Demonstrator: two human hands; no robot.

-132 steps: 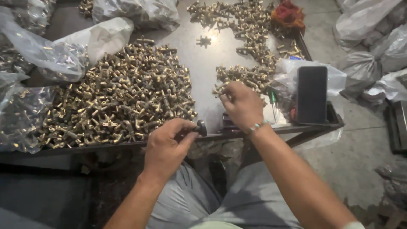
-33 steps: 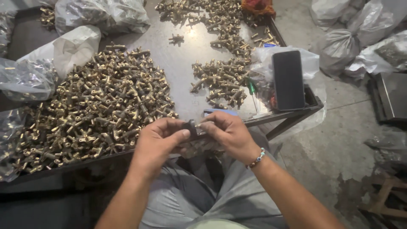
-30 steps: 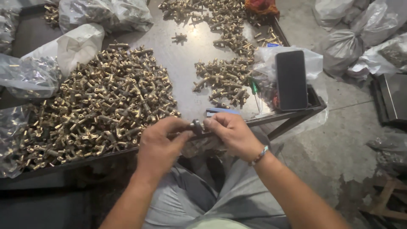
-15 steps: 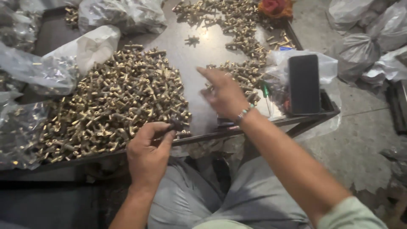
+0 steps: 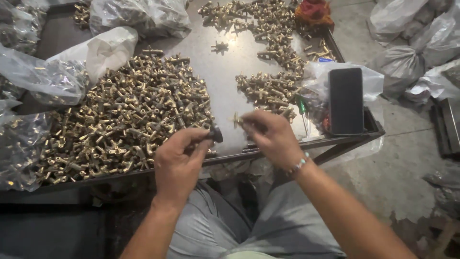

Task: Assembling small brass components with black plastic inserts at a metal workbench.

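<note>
Small brass fitting (image 5: pixel 235 120) now pinched in right hand (image 5: pixel 272 139), fetched from small pile (image 5: pixel 268 88); 0.5 s ago reaching there. Left hand (image 5: pixel 178 163) grips dark round cap (image 5: pixel 215 134) above tray edge (image 5: pixel 268 149).

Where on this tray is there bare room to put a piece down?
One bare strip of the metal tray runs between the big brass heap and the smaller brass cluster. The left side is crowded with bags; the right edge holds the phone.
</note>
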